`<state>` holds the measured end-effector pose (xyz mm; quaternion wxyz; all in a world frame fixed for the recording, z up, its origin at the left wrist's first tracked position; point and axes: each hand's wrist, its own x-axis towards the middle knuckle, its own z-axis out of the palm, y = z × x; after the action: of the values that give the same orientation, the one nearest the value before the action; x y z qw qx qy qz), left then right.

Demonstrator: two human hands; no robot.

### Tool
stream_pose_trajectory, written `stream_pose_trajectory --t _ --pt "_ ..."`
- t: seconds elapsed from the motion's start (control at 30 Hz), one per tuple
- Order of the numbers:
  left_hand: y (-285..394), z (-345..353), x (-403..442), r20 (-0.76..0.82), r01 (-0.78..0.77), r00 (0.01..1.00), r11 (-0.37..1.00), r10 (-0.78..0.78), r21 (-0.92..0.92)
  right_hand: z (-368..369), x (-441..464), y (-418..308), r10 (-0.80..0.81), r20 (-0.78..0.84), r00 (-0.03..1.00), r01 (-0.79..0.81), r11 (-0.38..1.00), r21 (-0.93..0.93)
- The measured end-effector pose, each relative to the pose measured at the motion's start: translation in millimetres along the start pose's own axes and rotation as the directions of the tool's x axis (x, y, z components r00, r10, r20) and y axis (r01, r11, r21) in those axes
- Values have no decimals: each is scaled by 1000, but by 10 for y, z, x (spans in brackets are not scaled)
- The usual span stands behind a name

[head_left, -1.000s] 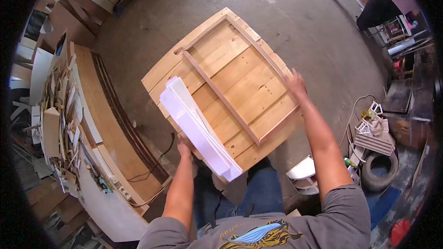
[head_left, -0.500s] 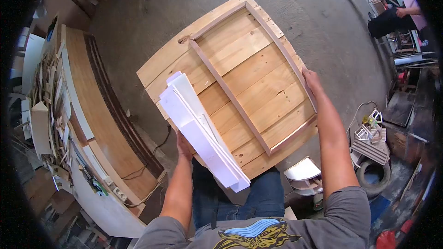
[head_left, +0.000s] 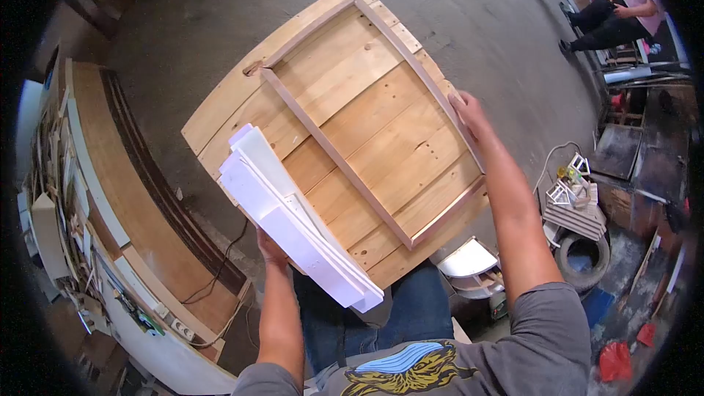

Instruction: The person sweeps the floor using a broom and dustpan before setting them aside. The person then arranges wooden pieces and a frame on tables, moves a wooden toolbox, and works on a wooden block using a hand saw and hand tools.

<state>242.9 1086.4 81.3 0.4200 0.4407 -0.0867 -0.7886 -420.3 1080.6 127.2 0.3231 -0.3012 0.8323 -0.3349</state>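
A wooden plank panel [head_left: 396, 114] is held in front of my body, above my legs. On it lies a thin rectangular wooden frame [head_left: 334, 152]. Stacked white curved pieces [head_left: 293, 231] rest along the panel's lower left side. My right hand [head_left: 469, 114] grips the panel's right edge, beside the frame's long side. Under the left edge, next to the white pieces, my left hand [head_left: 271, 247] holds the panel, its fingers partly hidden beneath.
Left, a long curved wooden piece [head_left: 143, 183] lies beside wood offcuts [head_left: 55, 227]. A white-topped curved item [head_left: 469, 258], a tyre [head_left: 584, 268] and slatted wood [head_left: 579, 213] are at right. Another person [head_left: 623, 15] sits at the upper right.
The panel, frame and white pieces rose in view, then shifted left with both my hands. The other person has lowered an arm, and their legs now show more fully.
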Motion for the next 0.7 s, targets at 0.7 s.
stream_pose_trajectory --t 0.7 --pt "128 377 -116 -13 -2 1000 979 5 204 37 -818 -809 -173 -109 979 96 862 -498"
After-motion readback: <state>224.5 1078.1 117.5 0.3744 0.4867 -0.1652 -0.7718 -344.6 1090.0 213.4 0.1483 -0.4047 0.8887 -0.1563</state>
